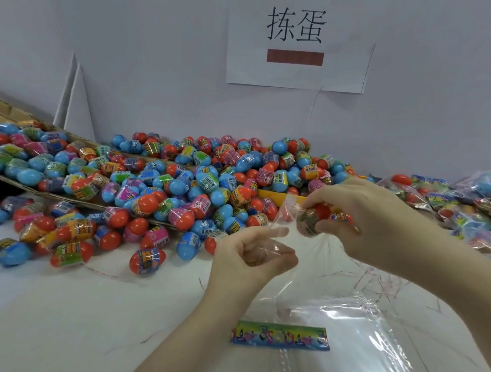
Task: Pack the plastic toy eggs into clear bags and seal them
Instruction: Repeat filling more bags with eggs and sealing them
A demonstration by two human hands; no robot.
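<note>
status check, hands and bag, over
Left hand pinches the clear plastic bag open. Right hand grips red plastic toy eggs at its mouth. Nothing in the way.

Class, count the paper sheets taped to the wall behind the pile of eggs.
1: a white sheet with two large characters and a brown bar, on the wall above the eggs. Others may lie outside the view.

Paper sign (299, 44) on wall reads "拣蛋", egg labels too blurred to read
</note>
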